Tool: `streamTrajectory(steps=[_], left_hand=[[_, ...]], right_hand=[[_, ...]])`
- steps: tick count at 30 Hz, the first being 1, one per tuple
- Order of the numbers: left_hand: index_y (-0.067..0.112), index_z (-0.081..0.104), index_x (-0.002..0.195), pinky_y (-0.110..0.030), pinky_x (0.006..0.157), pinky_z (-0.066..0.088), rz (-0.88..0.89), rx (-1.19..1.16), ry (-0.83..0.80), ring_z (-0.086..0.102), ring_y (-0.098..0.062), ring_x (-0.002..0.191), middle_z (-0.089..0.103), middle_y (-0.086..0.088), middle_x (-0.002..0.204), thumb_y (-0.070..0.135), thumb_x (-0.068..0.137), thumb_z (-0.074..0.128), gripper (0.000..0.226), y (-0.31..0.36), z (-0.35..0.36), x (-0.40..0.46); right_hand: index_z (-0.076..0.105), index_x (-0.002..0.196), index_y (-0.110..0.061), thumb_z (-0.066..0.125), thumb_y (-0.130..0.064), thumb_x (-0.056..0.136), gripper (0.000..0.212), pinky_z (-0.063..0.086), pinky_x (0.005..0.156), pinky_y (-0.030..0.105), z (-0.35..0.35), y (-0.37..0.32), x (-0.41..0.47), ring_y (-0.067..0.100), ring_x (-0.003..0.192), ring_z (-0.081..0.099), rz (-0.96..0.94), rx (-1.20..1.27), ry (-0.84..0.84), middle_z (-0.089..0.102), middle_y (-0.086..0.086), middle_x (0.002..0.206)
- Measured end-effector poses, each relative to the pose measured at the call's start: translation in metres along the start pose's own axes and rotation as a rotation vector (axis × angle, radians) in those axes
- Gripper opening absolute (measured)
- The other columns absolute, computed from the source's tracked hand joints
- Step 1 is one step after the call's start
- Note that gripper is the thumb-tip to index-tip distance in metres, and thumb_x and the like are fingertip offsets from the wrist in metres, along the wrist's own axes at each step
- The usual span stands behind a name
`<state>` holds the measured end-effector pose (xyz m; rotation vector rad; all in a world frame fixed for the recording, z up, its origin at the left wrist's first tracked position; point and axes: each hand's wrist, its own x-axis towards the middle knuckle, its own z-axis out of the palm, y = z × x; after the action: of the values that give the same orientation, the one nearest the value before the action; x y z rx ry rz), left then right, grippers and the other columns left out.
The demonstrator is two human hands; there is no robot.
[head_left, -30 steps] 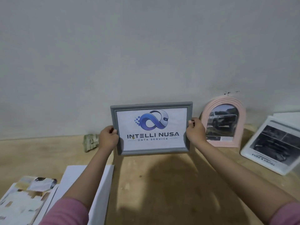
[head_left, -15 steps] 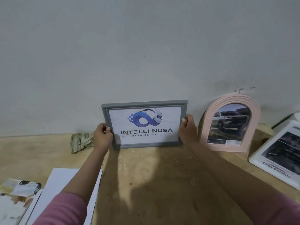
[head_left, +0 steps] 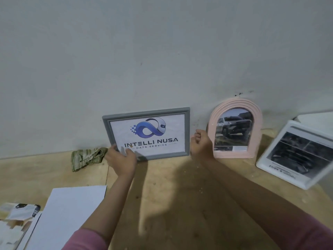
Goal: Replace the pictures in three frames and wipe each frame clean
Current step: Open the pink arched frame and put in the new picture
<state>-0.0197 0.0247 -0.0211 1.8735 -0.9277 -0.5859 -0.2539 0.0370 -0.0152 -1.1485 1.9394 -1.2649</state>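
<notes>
**Grey frame propped at the wall, both hands loose beside it**

The grey frame [head_left: 146,133] stands upright on the wooden table [head_left: 180,204], its back against the white wall [head_left: 162,51], showing a logo print that reads "INTELLI NUSA DATA SERVICE". Its bottom edge rests on the tabletop close to the wall line.

The left hand [head_left: 122,159] is at the frame's lower left corner, fingers spread and open, fingertips over the frame's bottom edge; whether they press it or only overlap it cannot be told. The right hand [head_left: 201,144] sits just off the frame's right edge, fingers loosely curled, gripping nothing, in the narrow gap between the grey frame and the pink frame [head_left: 235,129].

That arched pink frame leans on the wall just to the right, holding a car picture. Farther right a white frame [head_left: 295,156] lies tilted, near the table's right edge. Left of the grey frame a crumpled green cloth [head_left: 86,158] lies near the wall, just beside the left hand.

The middle of the table in front of the frames is bare wood, crossed by both forearms. At the near left lie a white sheet [head_left: 68,213] and a stack of prints [head_left: 16,219].
</notes>
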Motion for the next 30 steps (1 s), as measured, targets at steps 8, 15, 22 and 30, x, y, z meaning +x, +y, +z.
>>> streamTrajectory(steps=[8, 15, 22, 30], left_hand=[[0.004, 0.059, 0.104, -0.026, 0.078, 0.042, 0.159, -0.136, -0.25, 0.056, -0.023, 0.095, 0.058, -0.012, 0.107, 0.007, 0.088, 0.055, 0.017, 0.033, 0.034, -0.066], [0.014, 0.058, 0.094, -0.027, 0.076, 0.046, 0.214, -0.183, -0.47, 0.058, -0.018, 0.085, 0.062, -0.003, 0.091, 0.009, 0.09, 0.052, 0.009, 0.095, 0.078, -0.118], [0.007, 0.041, 0.136, -0.03, 0.099, 0.039, 0.163, -0.035, -0.598, 0.048, -0.025, 0.124, 0.045, -0.01, 0.139, 0.027, 0.092, 0.056, 0.051, 0.148, 0.156, -0.151], [0.009, 0.026, 0.145, -0.04, 0.094, 0.046, -0.021, 0.07, -0.613, 0.05, -0.035, 0.12, 0.043, -0.017, 0.139, 0.036, 0.092, 0.05, 0.064, 0.174, 0.205, -0.167]], right_hand=[[0.052, 0.121, -0.008, 0.05, -0.019, 0.094, 0.029, 0.047, 0.086, 0.033, -0.071, 0.008, -0.022, 0.022, 0.099, 0.055, 0.086, -0.077, 0.132, 0.057, 0.011, 0.117], [0.044, 0.13, -0.008, 0.052, -0.02, 0.093, 0.04, 0.044, 0.09, 0.03, -0.137, 0.017, 0.01, 0.023, 0.104, 0.053, 0.109, -0.178, 0.216, 0.042, 0.011, 0.131], [0.005, 0.15, -0.016, 0.056, -0.028, 0.09, 0.079, 0.022, 0.115, 0.05, -0.168, 0.037, 0.07, 0.038, 0.143, 0.011, 0.194, -0.241, -0.015, -0.001, 0.011, 0.157], [-0.002, 0.149, -0.02, 0.056, -0.025, 0.089, 0.084, 0.028, 0.113, 0.05, -0.179, 0.066, 0.115, 0.036, 0.141, 0.019, 0.243, -0.138, -0.1, 0.012, 0.011, 0.155]])
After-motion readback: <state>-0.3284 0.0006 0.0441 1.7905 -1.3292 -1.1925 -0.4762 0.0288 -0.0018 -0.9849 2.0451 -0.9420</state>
